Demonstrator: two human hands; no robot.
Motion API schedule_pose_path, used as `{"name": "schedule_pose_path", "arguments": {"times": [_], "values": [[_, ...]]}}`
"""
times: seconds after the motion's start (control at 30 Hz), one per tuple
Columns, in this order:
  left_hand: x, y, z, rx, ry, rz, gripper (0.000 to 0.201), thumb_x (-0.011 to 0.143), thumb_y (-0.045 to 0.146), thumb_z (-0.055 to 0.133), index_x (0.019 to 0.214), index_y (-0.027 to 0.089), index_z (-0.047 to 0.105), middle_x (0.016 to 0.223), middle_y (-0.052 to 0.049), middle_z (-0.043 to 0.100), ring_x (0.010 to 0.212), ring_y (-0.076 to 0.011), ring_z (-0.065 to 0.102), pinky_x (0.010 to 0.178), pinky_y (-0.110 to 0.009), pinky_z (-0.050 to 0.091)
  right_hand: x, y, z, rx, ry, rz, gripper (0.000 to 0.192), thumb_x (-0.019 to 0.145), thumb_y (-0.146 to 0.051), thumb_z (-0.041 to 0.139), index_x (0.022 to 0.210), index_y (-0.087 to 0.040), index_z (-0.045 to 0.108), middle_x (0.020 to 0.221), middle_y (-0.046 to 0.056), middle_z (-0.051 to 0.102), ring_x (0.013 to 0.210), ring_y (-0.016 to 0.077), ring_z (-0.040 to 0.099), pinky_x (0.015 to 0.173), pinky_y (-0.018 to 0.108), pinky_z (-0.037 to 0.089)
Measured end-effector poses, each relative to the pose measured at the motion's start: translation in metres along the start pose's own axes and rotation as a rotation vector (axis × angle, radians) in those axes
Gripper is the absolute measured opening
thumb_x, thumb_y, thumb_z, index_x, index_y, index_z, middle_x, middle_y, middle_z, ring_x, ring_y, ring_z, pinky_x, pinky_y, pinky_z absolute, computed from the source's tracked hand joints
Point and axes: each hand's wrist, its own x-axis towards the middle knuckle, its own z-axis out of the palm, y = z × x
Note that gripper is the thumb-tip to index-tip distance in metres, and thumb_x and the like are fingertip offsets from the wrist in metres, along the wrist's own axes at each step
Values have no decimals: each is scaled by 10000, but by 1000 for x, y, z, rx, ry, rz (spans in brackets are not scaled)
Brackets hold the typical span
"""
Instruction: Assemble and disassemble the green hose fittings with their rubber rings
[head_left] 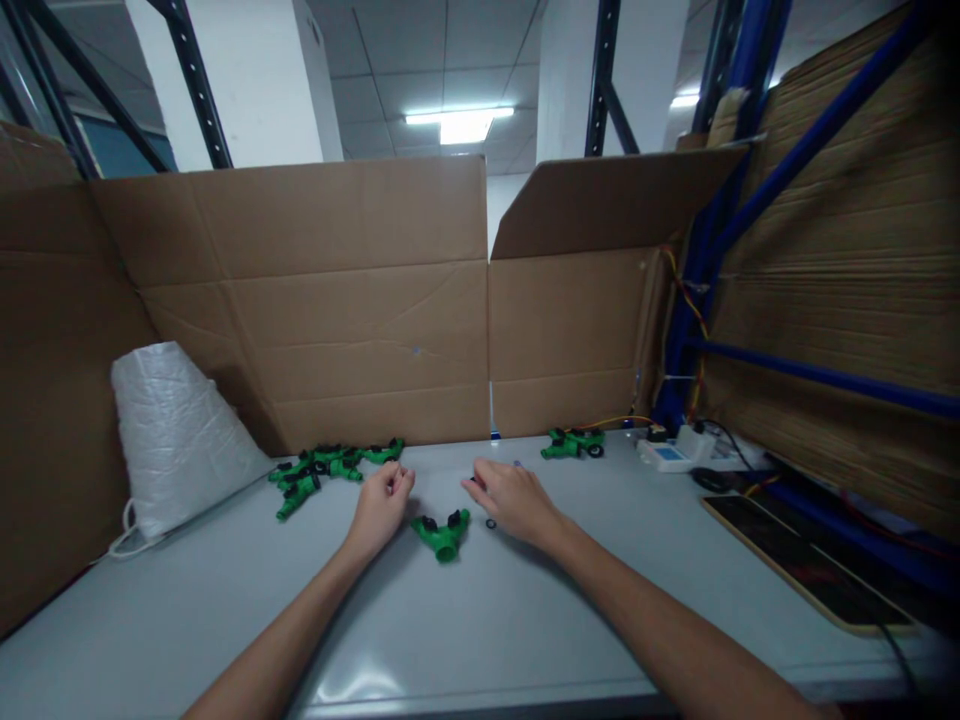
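A green Y-shaped plastic fitting [442, 536] with black caps lies on the grey table [525, 620] between my two hands. My left hand [381, 506] rests just left of it, fingers curled in; whether it pinches something small I cannot tell. My right hand [508, 497] lies palm down just right of the fitting, fingers reaching toward small dark parts at its fingertips. A small black ring [490, 523] sits on the table beside my right hand. A pile of several green fittings [326, 467] lies behind my left hand.
A white plastic sack [176, 435] stands at the left. Cardboard walls [337, 300] close off the back. More green fittings [574, 443] lie at the back right, near a white power strip [679, 452] with cables. A dark board [806, 560] lies at the right edge.
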Motion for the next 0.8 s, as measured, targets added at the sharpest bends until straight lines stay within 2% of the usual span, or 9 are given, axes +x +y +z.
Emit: {"name": "schedule_pose_path", "arguments": {"times": [0.13, 0.3, 0.4, 0.47, 0.57, 0.7, 0.8], "values": [[-7, 11, -2, 161, -170, 95, 402, 1026, 485, 460, 730, 222, 528, 694, 10, 561, 683, -192, 539, 682, -295, 366, -8, -26, 3, 130, -53, -193, 342, 1049, -546, 544, 1083, -217, 629, 962, 75, 729, 927, 225, 687, 737, 279, 407], [-13, 13, -1, 186, -271, 132, 448, 1042, 487, 453, 707, 220, 585, 728, -28, 614, 693, -211, 569, 700, -315, 386, -12, -27, 10, 242, -54, -333, 308, 1055, -513, 555, 1014, -218, 634, 960, 69, 698, 885, 216, 654, 747, 295, 427], [-11, 12, 0, 80, -269, 86, 513, 1041, 545, 449, 701, 207, 632, 727, -45, 656, 718, -223, 599, 722, -324, 414, -11, -24, 13, 266, 6, -327, 282, 1095, -435, 495, 981, -207, 616, 969, 70, 688, 887, 213, 647, 771, 303, 442], [-9, 13, 1, -43, -203, 15, 531, 1029, 601, 452, 758, 195, 661, 718, -40, 658, 721, -220, 604, 711, -315, 431, -10, -25, 12, 313, 71, -288, 263, 1107, -390, 471, 979, -204, 606, 961, 67, 683, 894, 212, 642, 793, 309, 451], [-7, 18, 3, -269, -136, -119, 556, 998, 684, 459, 863, 181, 655, 643, 2, 596, 616, -180, 548, 612, -279, 408, -9, -26, 10, 407, 179, -207, 224, 1105, -361, 470, 993, -211, 593, 947, 56, 671, 881, 207, 630, 810, 315, 460], [-11, 28, 5, -469, -302, -177, 569, 975, 707, 507, 857, 165, 637, 621, 6, 594, 550, -134, 502, 551, -244, 369, -7, -25, 11, 458, 256, -136, 169, 1093, -340, 477, 1024, -217, 570, 983, 54, 655, 897, 209, 626, 825, 314, 466], [-17, 35, 5, -493, -395, -133, 507, 938, 636, 642, 1048, 144, 701, 680, -9, 647, 594, -134, 544, 577, -237, 400, -7, -23, 14, 477, 261, -127, 127, 1079, -305, 479, 1041, -213, 559, 1011, 54, 644, 921, 209, 626, 833, 312, 465]]}}
